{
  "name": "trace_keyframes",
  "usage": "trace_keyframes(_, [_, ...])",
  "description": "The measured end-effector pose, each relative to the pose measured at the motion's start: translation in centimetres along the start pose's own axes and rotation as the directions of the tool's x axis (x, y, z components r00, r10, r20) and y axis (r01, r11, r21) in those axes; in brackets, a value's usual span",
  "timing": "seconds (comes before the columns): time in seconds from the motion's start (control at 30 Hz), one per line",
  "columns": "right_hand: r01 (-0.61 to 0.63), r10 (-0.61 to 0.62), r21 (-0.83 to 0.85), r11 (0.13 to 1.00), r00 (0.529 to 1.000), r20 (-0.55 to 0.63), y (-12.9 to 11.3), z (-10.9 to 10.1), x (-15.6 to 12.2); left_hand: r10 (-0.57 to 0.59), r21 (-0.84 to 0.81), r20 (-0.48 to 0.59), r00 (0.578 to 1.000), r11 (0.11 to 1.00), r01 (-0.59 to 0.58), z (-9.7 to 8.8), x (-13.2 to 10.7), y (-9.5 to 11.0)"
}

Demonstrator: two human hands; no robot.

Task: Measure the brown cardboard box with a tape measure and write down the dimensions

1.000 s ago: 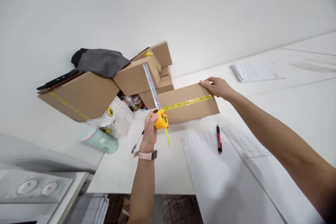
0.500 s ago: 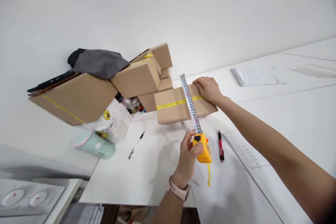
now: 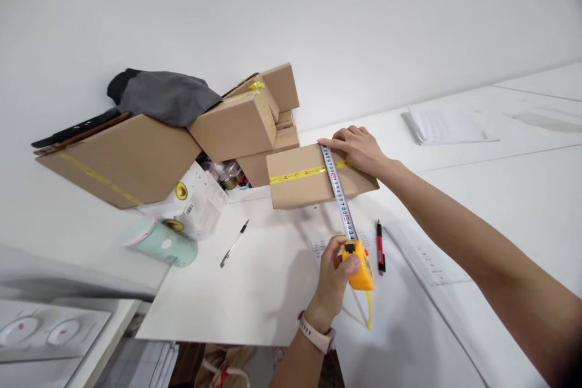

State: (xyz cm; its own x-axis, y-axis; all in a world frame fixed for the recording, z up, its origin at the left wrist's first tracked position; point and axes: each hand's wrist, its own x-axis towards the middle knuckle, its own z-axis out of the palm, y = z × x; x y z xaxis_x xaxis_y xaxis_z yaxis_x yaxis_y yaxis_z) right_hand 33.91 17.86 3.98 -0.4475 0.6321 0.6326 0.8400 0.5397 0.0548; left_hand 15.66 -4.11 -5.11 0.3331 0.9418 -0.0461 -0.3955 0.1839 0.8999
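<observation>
While the left hand (image 3: 333,279) grips the tape measure (image 3: 359,265), fingers wrapped round its case and thumb on the front, the blade (image 3: 337,191) runs out across the box (image 3: 295,193). Box lies ahead of both hands, over the white counter (image 3: 200,303), just right of the stacked boxes (image 3: 234,133).

Change: a second ago the blade stood left of the box, in front of the stack; half a second ago it hung over the box, tip free beyond the far edge. Now the tip sits at that edge, and a digit of the right hand (image 3: 359,150) touches it. Right hand earlier held only the box's corner. Black pen (image 3: 234,244), partly covered at first, now lies fully exposed.

Obscured: blade's first marks, under the digit. Right fingers bend over the far edge, ends unseen; cannot tell how tightly they close. Unclear whether the box's underside rests on the counter. Paper (image 3: 400,339) runs off below, its print too small to read. Both forearms cut by the frame.
</observation>
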Motion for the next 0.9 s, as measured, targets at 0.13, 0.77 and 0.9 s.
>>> trace_keyframes(0.13, [0.014,-0.014,-0.019,1.000,1.000,0.013,0.3,0.3,0.0,0.041,0.095,0.034,0.999,0.994,-0.044,-1.5,0.1,-0.2])
trace_keyframes(0.77, [-0.236,0.239,0.040,0.971,0.965,-0.110,-2.6,-1.0,-3.8,0.050,0.186,0.020,0.999,0.981,-0.053,-3.0,-4.7,-2.6])
trace_keyframes(0.9, [-0.218,0.223,0.053,0.974,0.967,-0.124,-5.1,-0.4,-8.1,-0.010,0.141,0.004,1.000,0.990,0.009,-3.7,-7.0,-3.7])
